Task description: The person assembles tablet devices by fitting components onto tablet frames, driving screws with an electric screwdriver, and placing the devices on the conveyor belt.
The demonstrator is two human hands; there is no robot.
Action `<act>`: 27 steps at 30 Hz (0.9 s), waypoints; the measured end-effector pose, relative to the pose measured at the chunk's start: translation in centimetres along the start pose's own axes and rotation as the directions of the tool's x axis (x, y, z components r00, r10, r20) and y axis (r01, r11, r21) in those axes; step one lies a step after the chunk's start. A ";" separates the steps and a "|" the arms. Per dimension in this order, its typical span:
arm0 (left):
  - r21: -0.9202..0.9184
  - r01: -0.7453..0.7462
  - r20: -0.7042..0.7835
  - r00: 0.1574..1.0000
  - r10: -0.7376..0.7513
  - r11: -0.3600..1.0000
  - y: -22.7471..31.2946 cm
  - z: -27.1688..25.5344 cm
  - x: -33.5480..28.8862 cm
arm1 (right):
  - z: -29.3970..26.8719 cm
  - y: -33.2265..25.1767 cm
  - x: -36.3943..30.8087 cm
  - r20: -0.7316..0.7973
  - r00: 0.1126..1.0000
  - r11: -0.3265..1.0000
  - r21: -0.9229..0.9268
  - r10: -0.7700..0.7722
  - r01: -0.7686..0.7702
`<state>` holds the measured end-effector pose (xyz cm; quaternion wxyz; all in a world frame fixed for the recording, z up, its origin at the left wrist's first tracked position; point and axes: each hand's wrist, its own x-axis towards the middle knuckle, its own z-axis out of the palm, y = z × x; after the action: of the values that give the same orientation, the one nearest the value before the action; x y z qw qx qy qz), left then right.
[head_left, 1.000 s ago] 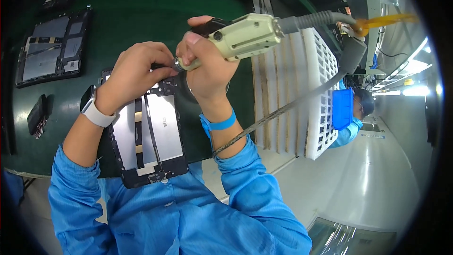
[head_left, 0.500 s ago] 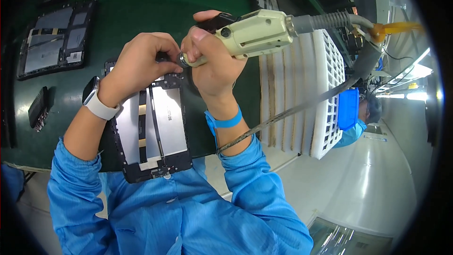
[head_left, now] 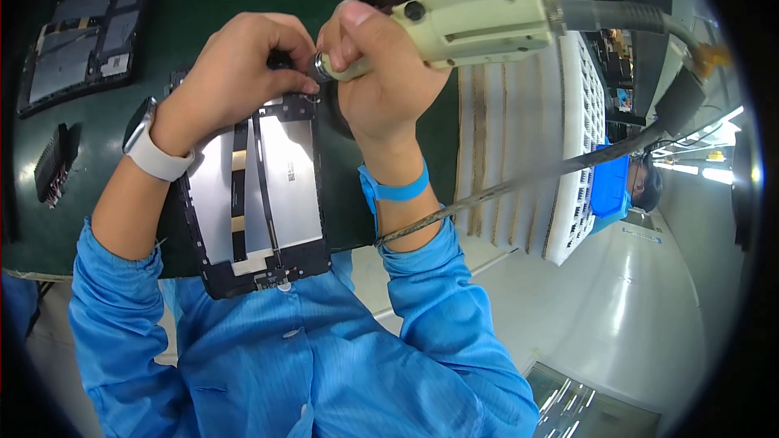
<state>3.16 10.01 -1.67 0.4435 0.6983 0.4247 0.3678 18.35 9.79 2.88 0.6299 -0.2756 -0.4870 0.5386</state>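
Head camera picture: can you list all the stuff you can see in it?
Opened tablet frame: one, black rim with silver inside, on the mat under the hands.
Electric screwdriver: one, cream with a grey hose, tip down at the frame's top edge.
Green mat: one, dark green, covers the bench.
Second tablet frame: one, black and grey, far left on the mat.
Small black part: one, left edge of the mat.
White slotted rack: one, right of the bench.
Co-worker: one, blue coat, far right.
Watch: one, white strap, left wrist.
Wrist strap: one, blue, right wrist.
Left hand: at the frame's top edge.
Right hand: grip around the screwdriver.
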 end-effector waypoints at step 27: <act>0.314 0.175 -0.081 0.984 -0.157 0.933 -0.4 0.0 0.4 | -0.3 1.2 1.2 -0.065 0.994 0.990 -0.114 -0.092 0.084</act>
<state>3.21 10.51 -2.01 0.3419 0.7124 0.5481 0.2743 18.10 11.27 2.13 0.6534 -0.3071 -0.5055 0.4725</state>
